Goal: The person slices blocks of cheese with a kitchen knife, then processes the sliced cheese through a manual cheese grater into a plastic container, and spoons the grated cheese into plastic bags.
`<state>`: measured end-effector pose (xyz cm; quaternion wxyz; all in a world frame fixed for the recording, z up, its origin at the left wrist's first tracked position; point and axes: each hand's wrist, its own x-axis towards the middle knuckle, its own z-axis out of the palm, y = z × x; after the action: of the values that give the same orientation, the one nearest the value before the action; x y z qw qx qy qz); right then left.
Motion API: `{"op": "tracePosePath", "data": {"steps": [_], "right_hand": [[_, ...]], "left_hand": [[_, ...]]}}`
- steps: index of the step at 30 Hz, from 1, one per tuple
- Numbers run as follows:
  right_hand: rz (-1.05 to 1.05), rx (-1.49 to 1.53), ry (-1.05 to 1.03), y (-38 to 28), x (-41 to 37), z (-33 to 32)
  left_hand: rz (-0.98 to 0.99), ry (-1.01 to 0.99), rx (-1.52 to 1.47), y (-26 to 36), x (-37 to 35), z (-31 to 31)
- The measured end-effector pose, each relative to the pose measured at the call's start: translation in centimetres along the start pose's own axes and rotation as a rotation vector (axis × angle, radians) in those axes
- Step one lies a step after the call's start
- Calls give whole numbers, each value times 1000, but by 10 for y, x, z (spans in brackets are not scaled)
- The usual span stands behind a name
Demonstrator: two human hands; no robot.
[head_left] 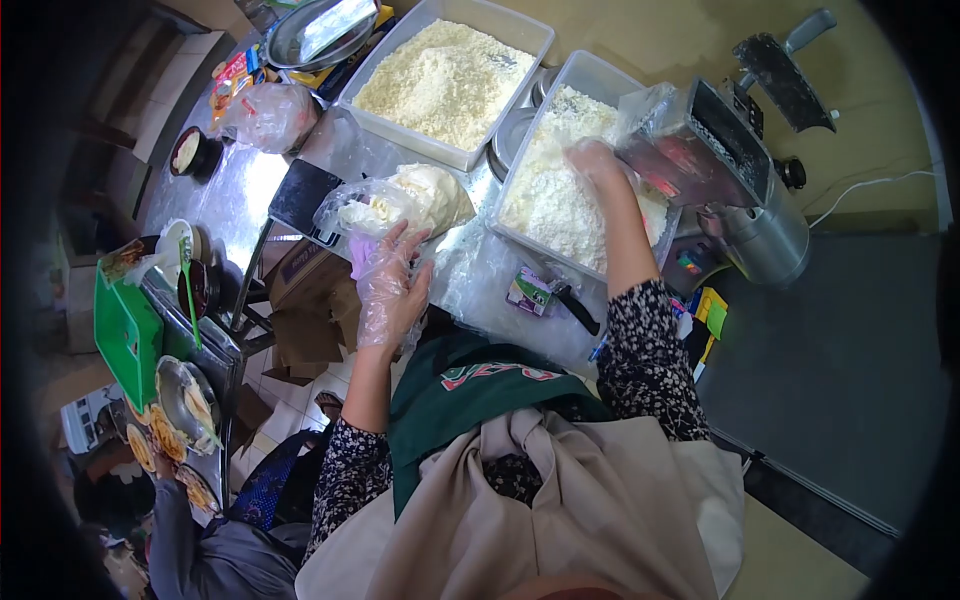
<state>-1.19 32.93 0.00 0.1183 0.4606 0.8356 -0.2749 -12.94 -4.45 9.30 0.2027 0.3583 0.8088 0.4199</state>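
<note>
In the head view, my left hand [388, 290], in a clear plastic glove, rests at the near side of a large lump of pale dough [432, 198]. Its fingers are stretched out, with the tips against the dough's clear plastic bag [345, 212]. My right hand [594, 160] reaches into a translucent bin [545, 252] of white flour [553, 200]. Its fingers point down into the flour and are mostly hidden, so their grip does not show. A second translucent bin [470, 160] behind the dough holds yellowish crumbly powder [440, 85].
Right of the flour bin stands a metal machine [765, 235] with an open hopper. A black-handled knife [580, 312] and a small purple packet [530, 290] lie near the table's front edge. At left are a green tray [128, 330], a metal bowl [187, 400] and another person's sleeve [190, 540].
</note>
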Motion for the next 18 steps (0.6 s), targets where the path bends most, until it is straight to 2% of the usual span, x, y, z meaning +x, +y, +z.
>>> {"op": "tracePosePath", "data": {"steps": [1, 4, 7, 11, 14, 16, 17, 18], "right_hand": [[-110, 107, 18, 8, 1, 7], [-74, 218, 126, -19, -61, -12], [-33, 119, 154, -35, -87, -21], [-155, 269, 232, -7, -67, 2], [-158, 339, 166, -3, -44, 5], [-49, 6, 113, -25, -38, -8], [64, -19, -11, -36, -34, -13], [62, -15, -12, -42, -39, -16]], "left_hand": [[-3, 8, -3, -1, 0, -2], [2, 4, 46, -2, 3, -5], [-9, -3, 31, -5, 5, -3], [12, -15, 30, -3, 9, 2], [6, -29, 44, -1, 8, 6], [2, -48, 67, -2, 6, 10], [36, -44, 84, -6, 6, 14], [68, -36, 103, -8, 5, 15]]}}
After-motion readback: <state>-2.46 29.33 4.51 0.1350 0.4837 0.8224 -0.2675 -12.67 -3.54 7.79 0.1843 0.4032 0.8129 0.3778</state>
